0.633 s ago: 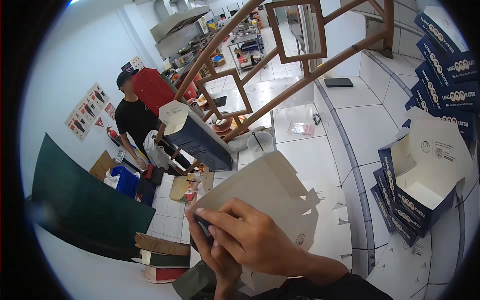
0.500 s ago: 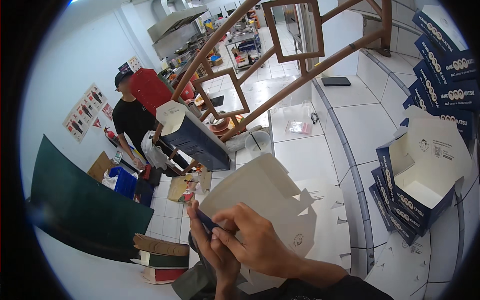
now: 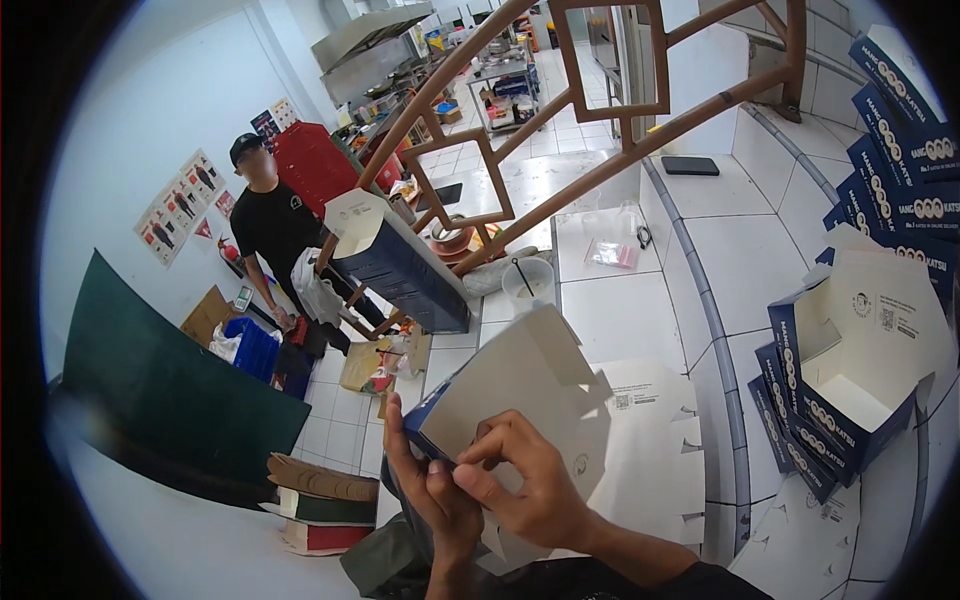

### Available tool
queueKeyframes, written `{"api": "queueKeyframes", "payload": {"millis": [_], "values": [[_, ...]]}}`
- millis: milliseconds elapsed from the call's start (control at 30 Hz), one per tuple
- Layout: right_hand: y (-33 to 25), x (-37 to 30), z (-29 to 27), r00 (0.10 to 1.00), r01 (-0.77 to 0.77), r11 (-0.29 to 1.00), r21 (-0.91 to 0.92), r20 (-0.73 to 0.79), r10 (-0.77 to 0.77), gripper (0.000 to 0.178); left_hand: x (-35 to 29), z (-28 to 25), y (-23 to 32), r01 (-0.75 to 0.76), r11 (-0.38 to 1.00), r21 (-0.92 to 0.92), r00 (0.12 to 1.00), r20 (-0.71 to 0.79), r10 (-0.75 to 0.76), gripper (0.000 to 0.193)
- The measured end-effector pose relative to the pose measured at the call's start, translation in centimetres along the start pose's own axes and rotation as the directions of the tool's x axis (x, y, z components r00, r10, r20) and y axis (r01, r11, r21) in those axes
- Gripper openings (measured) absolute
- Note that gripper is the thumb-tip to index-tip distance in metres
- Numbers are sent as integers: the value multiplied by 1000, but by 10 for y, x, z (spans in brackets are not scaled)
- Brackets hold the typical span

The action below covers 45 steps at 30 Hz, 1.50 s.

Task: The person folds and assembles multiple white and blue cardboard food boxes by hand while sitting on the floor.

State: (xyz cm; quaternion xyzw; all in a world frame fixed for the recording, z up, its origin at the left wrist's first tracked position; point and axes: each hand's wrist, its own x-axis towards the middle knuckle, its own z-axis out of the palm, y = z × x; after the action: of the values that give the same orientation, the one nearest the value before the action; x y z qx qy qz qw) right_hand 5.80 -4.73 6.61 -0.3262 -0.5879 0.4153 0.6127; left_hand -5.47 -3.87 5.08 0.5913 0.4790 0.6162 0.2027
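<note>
A part-folded cardboard box (image 3: 520,385), cream inside and dark blue outside, tilts up in front of me. My left hand (image 3: 437,495) grips its left edge, the fingers up along the blue outer side. At the same edge my right hand (image 3: 522,478) pinches the cardboard with bent fingers and thumb, close to my left fingertips. What lies right between the fingertips is partly hidden. Beneath and to the right of the box, flat cream box blanks (image 3: 650,470) with slotted edges lie on the white tiled surface.
Folded blue boxes (image 3: 835,400) stand stacked on the right step, one open on top; more (image 3: 900,150) rise behind. A tall blue carton stack (image 3: 400,265) leans by the brown railing (image 3: 590,170). A white tub (image 3: 528,285) and black phone (image 3: 690,165) lie beyond. Another person (image 3: 280,230) stands far left.
The box has turned so more of its blue side shows at the left edge. My right fingers have curled in closer to that edge. The view has shifted slightly.
</note>
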Motion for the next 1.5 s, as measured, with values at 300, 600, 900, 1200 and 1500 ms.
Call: {"api": "queueKeyframes", "payload": {"millis": [300,600,900,1200,1500], "values": [[-2,3,1,973,190,974,-123,155,-170,34,-2,5,-1,-82,911,-404,995,-87,52,55],[-6,-6,-9,822,469,632,-617,566,-57,16,15,-37,-25,528,410,-744,795,262,-548,42],[10,-7,-32,957,287,651,-702,242,-160,30,3,-20,-68,602,691,-401,766,43,-642,43],[55,-15,-132,827,-421,872,251,-288,483,58,4,-23,-55,673,630,-387,714,116,-691,49],[1,-25,-47,974,23,881,-473,208,86,42,-8,13,-81,344,842,-415,886,-153,-438,40]]}}
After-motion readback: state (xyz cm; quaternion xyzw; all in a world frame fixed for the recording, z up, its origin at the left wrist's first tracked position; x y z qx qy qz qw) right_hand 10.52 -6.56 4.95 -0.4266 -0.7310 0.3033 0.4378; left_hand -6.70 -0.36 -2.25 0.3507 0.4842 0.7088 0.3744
